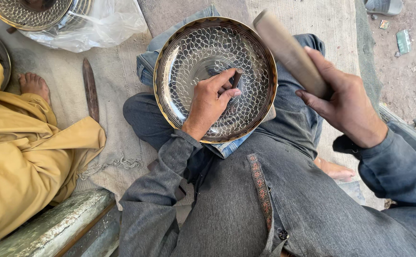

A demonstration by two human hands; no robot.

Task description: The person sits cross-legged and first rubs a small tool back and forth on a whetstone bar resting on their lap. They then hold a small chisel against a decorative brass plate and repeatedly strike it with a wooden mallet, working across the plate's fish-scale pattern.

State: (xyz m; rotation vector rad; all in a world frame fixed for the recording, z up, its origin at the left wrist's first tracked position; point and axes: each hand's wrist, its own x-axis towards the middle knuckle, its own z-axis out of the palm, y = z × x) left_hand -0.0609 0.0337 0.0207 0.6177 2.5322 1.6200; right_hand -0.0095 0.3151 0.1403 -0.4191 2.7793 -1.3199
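Sitting cross-legged on a woven mat [122,143], round metal tray [215,78] propped on my lap against my knees, brass-coloured rim, face covered in a scale-like chased pattern.

My left hand [210,102] rests on the tray face, right of centre; fingers [224,78] clamped on a short dark punch [237,78], tip down on the metal, tool tilted slightly.

My right hand [346,107] is raised off the tray's right rim, fingers wrapped tight round a wooden mallet [288,52]. The mallet angles up and left, its head over the tray's upper right rim, not touching the punch.

Grey sleeves and grey tunic fill the lower frame; blue denim shows under the tray.

Mat's left side: another person in yellow clothing [22,162], one bare foot [34,84] showing. A long dark tool [90,90] lies on the mat between that person and my knee. Top left corner: a second patterned tray [27,12] sitting on clear plastic wrap [103,24]. Bare dirt with litter beyond the mat's right edge.
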